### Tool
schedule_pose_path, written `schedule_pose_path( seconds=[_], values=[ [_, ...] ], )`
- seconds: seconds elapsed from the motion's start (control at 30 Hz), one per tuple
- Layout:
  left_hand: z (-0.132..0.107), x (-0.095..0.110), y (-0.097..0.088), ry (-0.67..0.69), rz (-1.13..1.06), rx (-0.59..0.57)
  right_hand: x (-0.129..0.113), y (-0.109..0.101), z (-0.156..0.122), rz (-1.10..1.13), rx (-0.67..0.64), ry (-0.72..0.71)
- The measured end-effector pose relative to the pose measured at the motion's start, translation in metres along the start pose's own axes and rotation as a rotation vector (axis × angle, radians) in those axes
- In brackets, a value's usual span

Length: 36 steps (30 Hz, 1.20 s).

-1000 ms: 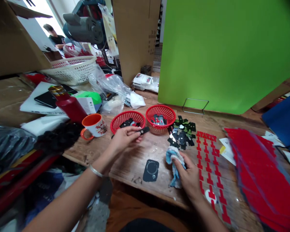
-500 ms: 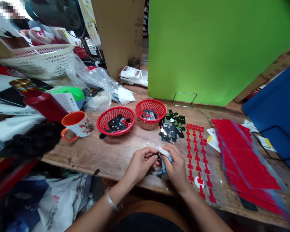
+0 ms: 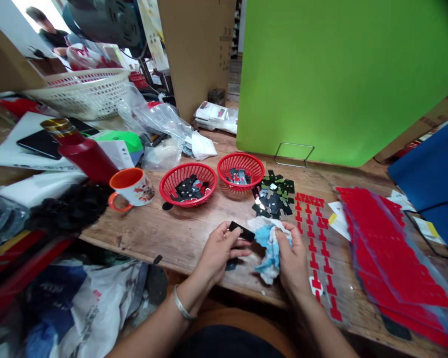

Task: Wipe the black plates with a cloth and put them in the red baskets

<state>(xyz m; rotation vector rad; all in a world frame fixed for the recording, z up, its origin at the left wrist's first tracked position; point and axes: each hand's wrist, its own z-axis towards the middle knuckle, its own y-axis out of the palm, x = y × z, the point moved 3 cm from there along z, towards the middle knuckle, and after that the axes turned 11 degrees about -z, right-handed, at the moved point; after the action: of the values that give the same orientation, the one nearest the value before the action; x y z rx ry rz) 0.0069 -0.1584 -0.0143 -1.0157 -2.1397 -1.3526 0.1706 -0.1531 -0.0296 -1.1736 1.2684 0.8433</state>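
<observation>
My left hand (image 3: 218,251) pinches a small flat black piece (image 3: 242,231) just above the near edge of the wooden table (image 3: 160,231). Beside it, my right hand (image 3: 293,256) is closed on a crumpled blue and white cloth (image 3: 269,241), which touches the black piece's right end. A dark flat plate (image 3: 231,263) lies on the table, mostly hidden under my left hand. Behind my hands stand two red baskets (image 3: 188,171) (image 3: 241,165) holding black pieces, with a loose pile of black pieces (image 3: 274,196) to their right.
Rows of red stickers on a clear sheet (image 3: 313,233) and a stack of red sheets (image 3: 392,248) lie to the right. An orange mug (image 3: 132,188), a red bottle (image 3: 84,154) and a white basket (image 3: 78,94) stand left. A green board (image 3: 343,74) rises behind. Another person (image 3: 48,32) is far back left.
My left hand brought the black piece from near the baskets down to the cloth, and both hands met at the table's near edge. Now the piece shows, raised beside the cloth.
</observation>
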Motion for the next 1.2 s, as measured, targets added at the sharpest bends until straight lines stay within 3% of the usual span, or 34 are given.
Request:
schedule_pose_path(
  seconds=[0.23, 0.4, 0.5, 0.57, 0.73, 0.83, 1.0, 1.1, 1.17, 1.2],
  values=[
    [0.003, 0.004, -0.003, 0.073, -0.031, 0.040, -0.004, -0.003, 0.003, -0.039, -0.027, -0.072],
    [0.005, -0.003, -0.004, 0.005, 0.171, -0.086, -0.023, 0.003, -0.003, -0.219, -0.295, -0.380],
    [0.005, -0.006, -0.002, 0.021, 0.290, -0.171, -0.034, 0.010, -0.007, -0.346, -0.468, -0.611],
    [0.004, -0.006, -0.002, 0.047, 0.365, -0.199, -0.034, 0.013, -0.006, -0.408, -0.535, -0.674],
    [0.002, -0.008, -0.005, 0.018, 0.536, -0.267, -0.025, 0.012, -0.001, -0.344, -0.562, -0.542],
    [0.000, -0.011, -0.005, -0.035, 0.542, -0.295, -0.016, 0.012, 0.000, -0.355, -0.469, -0.439],
    [-0.003, -0.011, -0.005, -0.081, 0.508, -0.224, -0.001, 0.006, 0.009, -0.030, -0.302, -0.042],
    [-0.005, -0.010, -0.007, -0.031, 0.572, -0.227, -0.004, 0.007, 0.006, 0.009, -0.515, 0.021],
    [-0.006, -0.008, -0.008, 0.040, 0.692, -0.258, -0.011, 0.009, 0.001, -0.141, -0.672, -0.093],
    [-0.006, -0.005, -0.009, 0.083, 0.769, -0.277, -0.013, 0.010, -0.002, -0.241, -0.684, -0.171]
  ],
)
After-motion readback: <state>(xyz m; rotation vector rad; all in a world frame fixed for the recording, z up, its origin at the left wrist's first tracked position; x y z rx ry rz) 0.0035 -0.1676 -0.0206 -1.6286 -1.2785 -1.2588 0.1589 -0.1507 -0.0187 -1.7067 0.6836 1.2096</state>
